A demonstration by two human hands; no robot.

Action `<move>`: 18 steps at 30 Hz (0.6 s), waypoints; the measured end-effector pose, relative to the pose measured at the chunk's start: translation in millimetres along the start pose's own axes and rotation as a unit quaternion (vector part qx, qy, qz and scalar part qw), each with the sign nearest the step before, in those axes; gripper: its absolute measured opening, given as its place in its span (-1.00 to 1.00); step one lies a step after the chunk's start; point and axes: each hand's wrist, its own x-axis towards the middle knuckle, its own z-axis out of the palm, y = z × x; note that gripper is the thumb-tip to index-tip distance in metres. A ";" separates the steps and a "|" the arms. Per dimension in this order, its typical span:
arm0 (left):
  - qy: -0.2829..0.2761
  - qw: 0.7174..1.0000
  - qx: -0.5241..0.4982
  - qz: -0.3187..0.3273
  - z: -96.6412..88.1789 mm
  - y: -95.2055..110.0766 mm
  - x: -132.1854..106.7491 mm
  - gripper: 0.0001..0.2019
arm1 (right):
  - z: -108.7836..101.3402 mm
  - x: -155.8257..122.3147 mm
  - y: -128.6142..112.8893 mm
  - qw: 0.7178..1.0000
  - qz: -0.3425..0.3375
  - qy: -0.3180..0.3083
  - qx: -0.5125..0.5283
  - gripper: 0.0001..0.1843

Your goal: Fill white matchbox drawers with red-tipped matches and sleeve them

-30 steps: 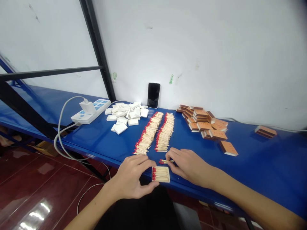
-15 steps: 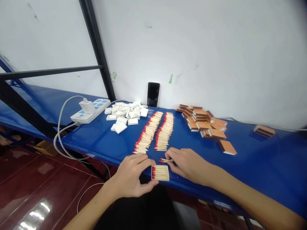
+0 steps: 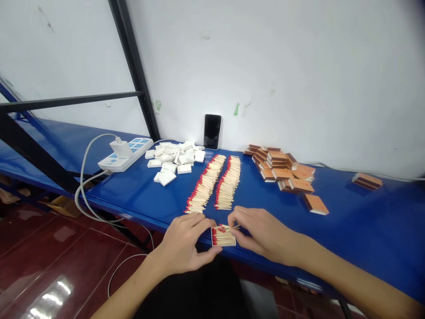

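My left hand (image 3: 186,243) grips a small white tray (image 3: 223,237) filled with red-tipped matches at the front edge of the blue table (image 3: 365,221), thumb under it and fingers on its left side. My right hand (image 3: 262,232) pinches a few matches (image 3: 229,228) and holds them over the tray's top. Just beyond lie two long rows of matches, the left row (image 3: 206,184) and the right row (image 3: 228,181).
A heap of white inner trays (image 3: 174,161) lies at the back left, next to a power strip (image 3: 125,154) with cable. A dark phone (image 3: 212,131) leans on the wall. Orange matchbox sleeves (image 3: 282,170) are piled at the right, with one (image 3: 315,204) lying apart and another (image 3: 367,181) far right.
My right hand has carried the few matches from the table surface down onto the tray. The left hand has kept its hold on the tray.
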 end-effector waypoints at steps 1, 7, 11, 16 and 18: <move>-0.004 1.000 0.000 -0.004 -0.1 0.5 0.4 -0.72 | 1.7 0.1 -1.5 1.000 -0.001 -0.009 -0.005 -0.92; -0.012 1.000 -0.001 -0.008 -0.2 0.9 0.3 -0.72 | 13.9 1.9 1.9 0.999 0.003 -0.034 -0.024 -0.94; 0.002 1.000 0.008 -0.005 1.9 -1.7 -4.1 -0.68 | 13.4 2.7 2.7 1.000 0.011 -0.017 0.002 -0.89; 0.025 0.999 -0.019 0.015 -0.6 -5.1 -6.8 -0.59 | 16.0 1.8 2.9 1.000 0.003 0.015 0.006 -0.87; 0.018 0.999 -0.043 0.024 -2.5 -5.6 -5.4 -0.68 | 17.1 1.7 3.2 1.000 0.005 0.023 0.006 -0.87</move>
